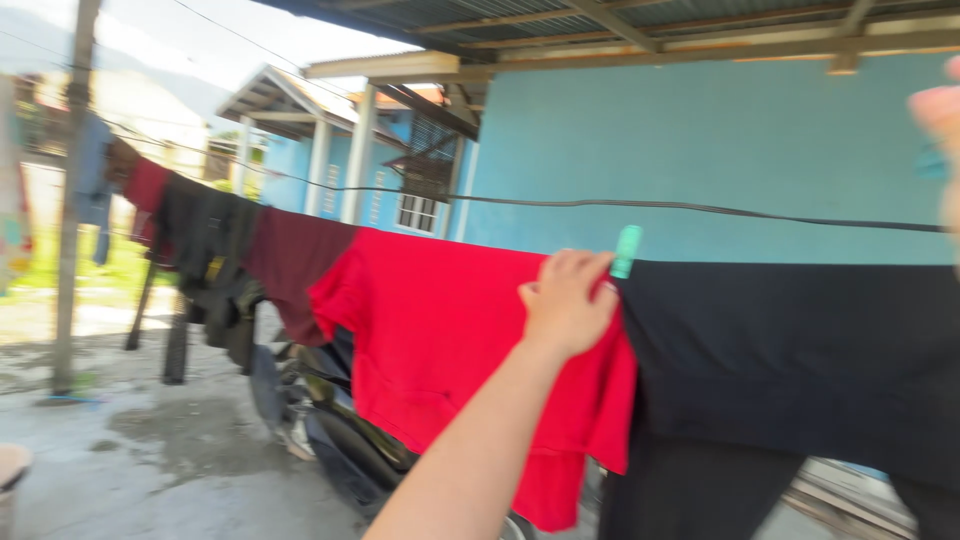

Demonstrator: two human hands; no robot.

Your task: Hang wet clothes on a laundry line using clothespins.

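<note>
My left hand (565,300) reaches up to the clothesline, its fingers curled over the top edge of a red garment (440,340) that hangs there. A light green clothes peg (627,250) stands on the line right beside the fingertips, where the red garment meets a black garment (800,350). My right hand (940,110) shows only as a blurred patch at the right edge, above the line. A small teal thing (930,165) sits just under it; whether the hand holds it is unclear.
More clothes hang further left: a maroon one (295,260) and dark ones (205,240). A black cable (700,208) runs above the line. A parked motorbike (330,420) stands under the laundry. A wooden post (70,200) rises at left, a blue wall (720,140) behind.
</note>
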